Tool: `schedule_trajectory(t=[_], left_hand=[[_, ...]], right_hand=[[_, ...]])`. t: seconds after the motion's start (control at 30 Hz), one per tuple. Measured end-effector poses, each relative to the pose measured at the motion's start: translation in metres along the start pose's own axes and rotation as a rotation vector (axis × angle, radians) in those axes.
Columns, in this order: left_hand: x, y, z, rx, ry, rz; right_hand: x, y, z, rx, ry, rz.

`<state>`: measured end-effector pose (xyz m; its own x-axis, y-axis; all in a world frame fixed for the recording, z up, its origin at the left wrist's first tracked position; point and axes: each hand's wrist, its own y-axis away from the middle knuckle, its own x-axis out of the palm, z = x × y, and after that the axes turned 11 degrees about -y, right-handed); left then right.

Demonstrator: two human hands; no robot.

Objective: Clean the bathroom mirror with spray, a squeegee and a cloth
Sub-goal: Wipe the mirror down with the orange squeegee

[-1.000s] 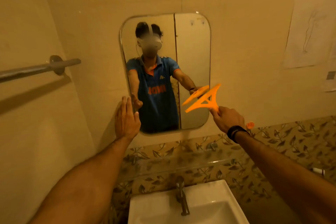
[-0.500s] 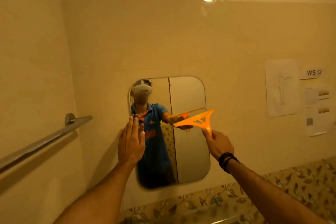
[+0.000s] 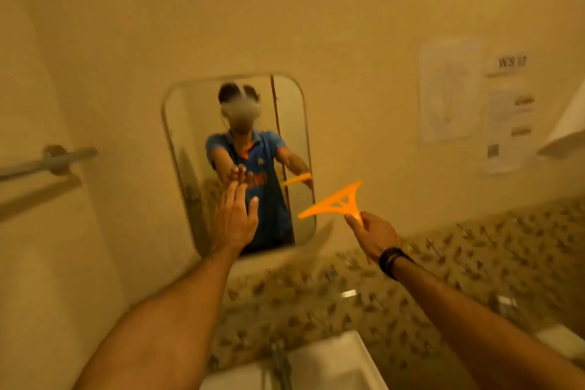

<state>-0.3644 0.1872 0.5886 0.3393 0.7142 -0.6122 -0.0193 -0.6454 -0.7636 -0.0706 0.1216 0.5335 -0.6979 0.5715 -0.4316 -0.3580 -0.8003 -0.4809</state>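
Orange triangular squeegee (image 3: 335, 204) gripped in right hand (image 3: 375, 236) — left hand (image 3: 234, 220) flat, fingers spread.

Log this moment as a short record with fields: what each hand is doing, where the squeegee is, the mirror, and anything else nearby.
left hand: open, fingers spread, raised in front of the lower part of the mirror; contact unclear
right hand: grips the squeegee handle
squeegee: orange plastic, blade tilted, off the mirror's lower right edge
mirror: rounded rectangular wall mirror, image blurred
nearby: metal towel bar at left; white sink below; paper sheets on right wall
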Motion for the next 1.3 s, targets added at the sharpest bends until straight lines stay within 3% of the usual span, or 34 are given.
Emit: schedule_trajectory(t=[0.2,0.47,0.73,0.93,1.2,1.3], left_hand=[[0.052,0.070,-0.074,0.080,0.021,0.152],[0.116,0.221,-0.150,0.118,0.147,0.460],[0.172,0.352,-0.191,0.119,0.323,0.854],[0.203,0.432,-0.218,0.221,0.425,1.040],[0.218,0.499,-0.225,0.135,0.395,1.288],[0.230,0.520,-0.230,-0.047,0.352,1.338]], right_hand=[[-0.036,0.040,-0.084,0.023,0.125,0.085],[-0.067,0.125,-0.196,0.342,0.086,0.125],[-0.092,0.239,-0.280,0.598,0.285,0.128],[-0.102,0.311,-0.317,0.784,0.408,0.126],[-0.107,0.353,-0.381,0.670,0.663,0.484],[-0.081,0.349,-0.410,0.664,0.579,0.619]])
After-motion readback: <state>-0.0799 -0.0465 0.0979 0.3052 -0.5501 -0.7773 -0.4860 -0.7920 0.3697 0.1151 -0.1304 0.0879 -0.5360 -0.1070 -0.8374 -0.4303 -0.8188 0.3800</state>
